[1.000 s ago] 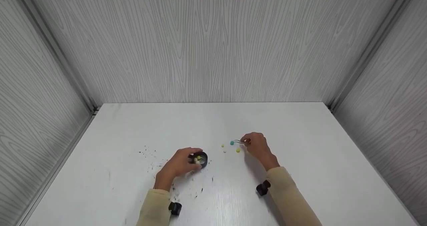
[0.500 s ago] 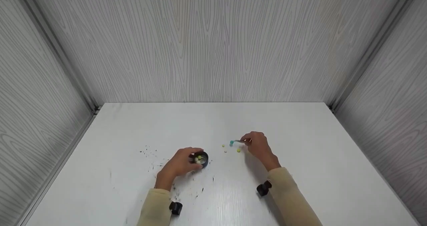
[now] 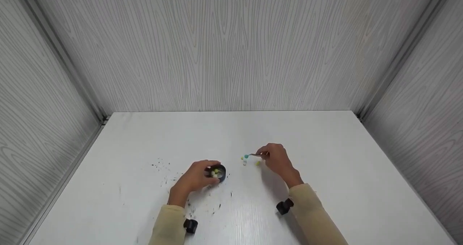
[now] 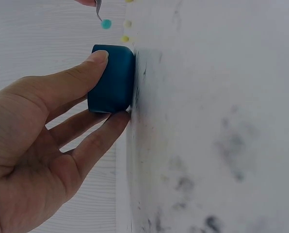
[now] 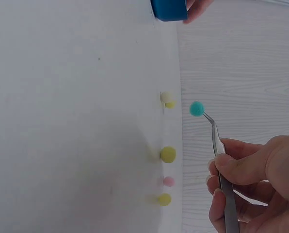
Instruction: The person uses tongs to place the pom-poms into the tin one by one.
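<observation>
Left hand (image 3: 197, 174) has its thumb and fingers round the wall of the blue cup (image 4: 113, 80), which sits on the white table (image 3: 325, 144), mouth up, with a few yellow and whitish balls (image 3: 216, 172) inside. Right hand (image 3: 278, 162) pinches the bent-tip tweezers (image 5: 225, 189), whose points hold the teal ball (image 5: 197, 108) clear of the table, apart from the cup and to its right. Near the teal ball on the table: whitish ball (image 5: 165, 97), larger yellow ball (image 5: 168, 154), pink ball (image 5: 168, 181).
</observation>
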A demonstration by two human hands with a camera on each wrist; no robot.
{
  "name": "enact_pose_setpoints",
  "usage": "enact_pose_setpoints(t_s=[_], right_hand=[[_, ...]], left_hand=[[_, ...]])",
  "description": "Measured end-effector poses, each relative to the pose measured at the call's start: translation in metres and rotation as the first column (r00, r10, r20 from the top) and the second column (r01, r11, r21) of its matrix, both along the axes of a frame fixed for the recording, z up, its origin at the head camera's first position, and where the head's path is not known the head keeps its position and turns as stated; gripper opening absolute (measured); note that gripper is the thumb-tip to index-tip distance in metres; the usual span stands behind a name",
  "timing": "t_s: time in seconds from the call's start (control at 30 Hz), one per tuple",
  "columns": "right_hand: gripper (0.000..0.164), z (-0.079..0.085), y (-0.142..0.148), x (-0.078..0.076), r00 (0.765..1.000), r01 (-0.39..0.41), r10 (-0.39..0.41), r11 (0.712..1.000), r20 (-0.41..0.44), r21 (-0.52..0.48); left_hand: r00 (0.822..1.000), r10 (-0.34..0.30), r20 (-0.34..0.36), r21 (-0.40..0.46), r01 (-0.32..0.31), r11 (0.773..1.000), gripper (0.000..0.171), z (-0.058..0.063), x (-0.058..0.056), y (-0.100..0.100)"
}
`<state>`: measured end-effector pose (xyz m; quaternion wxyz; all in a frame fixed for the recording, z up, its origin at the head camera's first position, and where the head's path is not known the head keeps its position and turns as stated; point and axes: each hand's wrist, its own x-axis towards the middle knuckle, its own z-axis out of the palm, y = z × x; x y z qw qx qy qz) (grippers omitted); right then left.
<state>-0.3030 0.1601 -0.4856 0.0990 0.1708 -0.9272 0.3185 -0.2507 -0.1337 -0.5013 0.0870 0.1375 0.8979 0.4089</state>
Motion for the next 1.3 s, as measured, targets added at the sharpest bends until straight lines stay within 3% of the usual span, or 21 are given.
enact_pose_setpoints(t_s=[0.3,0.57,0.83,1.3], right_hand=[[0.021,0.008,-0.009,0.008,1.000,-0.025,0.024,1.000,0.006,0.003],[0.027,0.010,-0.018,0.012,0.998,-0.066,0.066,0.998,0.011,-0.011],[0.023,0.013,-0.033,0.019,0.994,-0.108,0.108,0.994,0.003,0.031],[0.027,0.015,-0.053,0.024,0.989,-0.146,0.143,0.987,0.045,0.065]], left_hand=[[1.000,0.012,0.017,0.004,-0.012,1.000,0.057,0.000,-0.001,0.002],[1.000,-0.014,0.015,0.032,0.014,0.999,0.057,0.000,0.000,0.000],[1.000,0.013,0.024,0.015,-0.014,1.000,0.057,0.000,0.000,0.001],[1.000,-0.013,0.007,0.021,0.013,1.000,0.056,-0.001,-0.003,0.000]])
